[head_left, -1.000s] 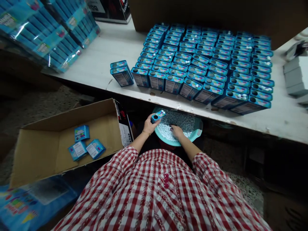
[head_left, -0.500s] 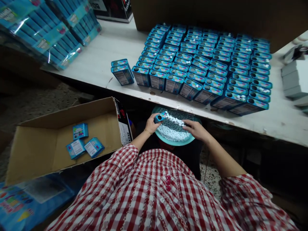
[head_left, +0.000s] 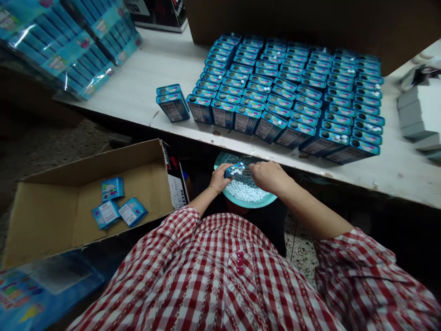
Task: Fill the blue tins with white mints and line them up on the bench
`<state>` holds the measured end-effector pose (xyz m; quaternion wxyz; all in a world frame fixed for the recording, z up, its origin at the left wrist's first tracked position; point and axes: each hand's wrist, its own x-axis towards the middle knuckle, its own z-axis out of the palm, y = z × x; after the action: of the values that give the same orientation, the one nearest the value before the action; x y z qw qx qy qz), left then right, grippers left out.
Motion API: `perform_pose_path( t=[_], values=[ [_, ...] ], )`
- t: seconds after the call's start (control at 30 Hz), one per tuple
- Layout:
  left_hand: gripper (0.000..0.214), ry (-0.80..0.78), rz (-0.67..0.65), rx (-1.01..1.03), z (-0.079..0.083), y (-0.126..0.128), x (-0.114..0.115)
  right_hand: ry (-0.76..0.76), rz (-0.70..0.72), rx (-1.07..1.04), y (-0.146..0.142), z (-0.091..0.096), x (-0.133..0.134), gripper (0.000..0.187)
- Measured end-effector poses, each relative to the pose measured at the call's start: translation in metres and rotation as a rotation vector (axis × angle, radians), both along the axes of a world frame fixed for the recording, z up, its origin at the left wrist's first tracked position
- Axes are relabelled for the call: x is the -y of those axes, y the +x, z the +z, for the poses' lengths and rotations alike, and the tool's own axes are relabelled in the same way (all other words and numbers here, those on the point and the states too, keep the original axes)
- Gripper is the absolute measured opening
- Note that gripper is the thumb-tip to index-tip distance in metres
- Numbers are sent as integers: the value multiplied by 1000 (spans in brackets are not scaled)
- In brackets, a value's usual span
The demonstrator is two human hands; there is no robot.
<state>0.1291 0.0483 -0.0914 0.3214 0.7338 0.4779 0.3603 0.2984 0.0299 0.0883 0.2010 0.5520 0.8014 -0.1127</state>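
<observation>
My left hand (head_left: 219, 178) grips a small blue box (head_left: 228, 172) over a turquoise basin (head_left: 272, 201). White pellets lie at the box's open top. My right hand (head_left: 270, 176) is closed on a narrow see-through scoop (head_left: 246, 172), mostly covered by the fingers, with its end against the box's top. Loose white pellets (head_left: 248, 191) fill the basin below both hands.
Rows of upright blue boxes (head_left: 272, 99) stand on the white table (head_left: 144, 69), two more boxes (head_left: 172, 105) just left of them. A cardboard carton (head_left: 82, 202) at my left holds a few blue boxes (head_left: 113, 188). Wrapped packs (head_left: 62, 50) sit far left.
My right hand has moved left and turned over, bringing the scoop, which was full of pellets, to the box. Pellets now lie at the box's opening. My left hand has shifted slightly right.
</observation>
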Motion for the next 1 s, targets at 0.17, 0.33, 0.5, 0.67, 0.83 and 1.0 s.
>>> perform_pose_path(
  t=[0.17, 0.33, 0.5, 0.67, 0.83, 1.0],
  values=[
    [36, 34, 5, 92, -5, -2, -2, 44, -37, -75, 19, 1, 11, 31],
    [35, 49, 43, 160, -5, -10, -2, 50, -213, -235, 69, -44, 25, 33],
    [35, 1, 70, 150, -1, -19, 0, -125, -412, -109, 66, -137, 27, 35],
    [38, -81, 132, 173, -4, -24, 0, -167, -348, -308, 15, -185, 22, 38],
    [44, -128, 196, 191, -3, -29, -4, -161, -311, -539, 7, -187, 16, 35],
    [45, -132, 228, 192, 3, -34, -6, -149, -351, -674, 38, -172, 24, 35]
  ],
)
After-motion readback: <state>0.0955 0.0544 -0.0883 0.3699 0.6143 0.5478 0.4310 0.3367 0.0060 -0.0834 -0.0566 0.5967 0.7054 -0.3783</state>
